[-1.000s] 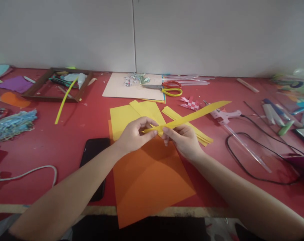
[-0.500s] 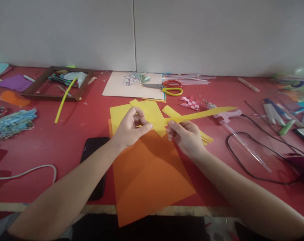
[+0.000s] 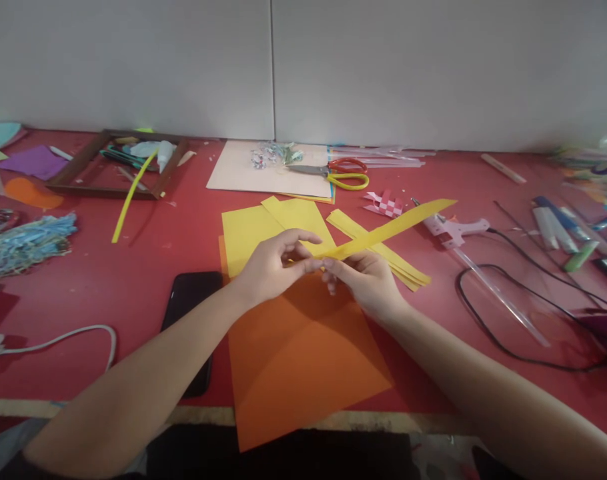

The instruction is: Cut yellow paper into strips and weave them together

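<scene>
A long yellow paper strip [image 3: 393, 233] slants up to the right above the table. My right hand [image 3: 368, 280] pinches it near its lower left end, thumb on top. My left hand [image 3: 276, 267] meets that same end, thumb tip against the right thumb, and its curled fingers partly hide the strip's tip. Below the hands lie yellow paper [image 3: 243, 230] and a large orange sheet [image 3: 308, 360], which reaches past the table's front edge. Several more yellow strips [image 3: 403, 267] lie stacked just beyond the right hand.
A black phone [image 3: 193, 300] lies left of the orange sheet. Scissors [image 3: 346, 179] rest on pale paper at the back. On the right are a pink glue gun [image 3: 448, 230] and its looping cord. A brown wooden frame [image 3: 103, 192] holding small tools stands at back left.
My two hands have come together at the strip's left end, the left moving right and slightly down. The strip's far end now tilts higher.
</scene>
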The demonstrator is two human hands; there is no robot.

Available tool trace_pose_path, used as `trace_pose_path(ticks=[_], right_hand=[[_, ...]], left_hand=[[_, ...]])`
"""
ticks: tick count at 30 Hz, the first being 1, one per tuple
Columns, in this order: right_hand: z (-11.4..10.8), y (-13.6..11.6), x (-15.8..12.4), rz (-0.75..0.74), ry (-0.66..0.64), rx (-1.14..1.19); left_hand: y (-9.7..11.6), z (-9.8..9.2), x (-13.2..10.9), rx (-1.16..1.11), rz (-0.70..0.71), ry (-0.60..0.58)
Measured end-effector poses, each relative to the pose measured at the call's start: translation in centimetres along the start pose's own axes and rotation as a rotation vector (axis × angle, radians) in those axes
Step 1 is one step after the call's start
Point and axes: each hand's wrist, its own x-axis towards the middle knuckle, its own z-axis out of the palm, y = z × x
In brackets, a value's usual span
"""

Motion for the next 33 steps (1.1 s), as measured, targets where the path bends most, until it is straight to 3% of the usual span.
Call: trace_pose_path(ticks=[7, 22, 29, 33], right_hand=[[-0.21, -0.08, 0.19, -0.006, 0.062, 0.077], [0.05, -0.38, 0.37, 0.011, 0.081, 0.19], [-0.11, -0.59, 0.46, -0.013, 0.173, 0.23], [-0.07, -0.5, 0.25, -0.054, 0.117, 0.164]], left_hand=[[-0.01, -0.62, 0.15, -0.084, -0.114, -0.004], [0.41, -0.73, 0.16, -0.092, -0.118, -0.06], [0.17, -0.84, 0.17, -0.067, -0.146, -0.131], [0.32, -0.78, 0.0, 0.006, -0.11, -0.16]])
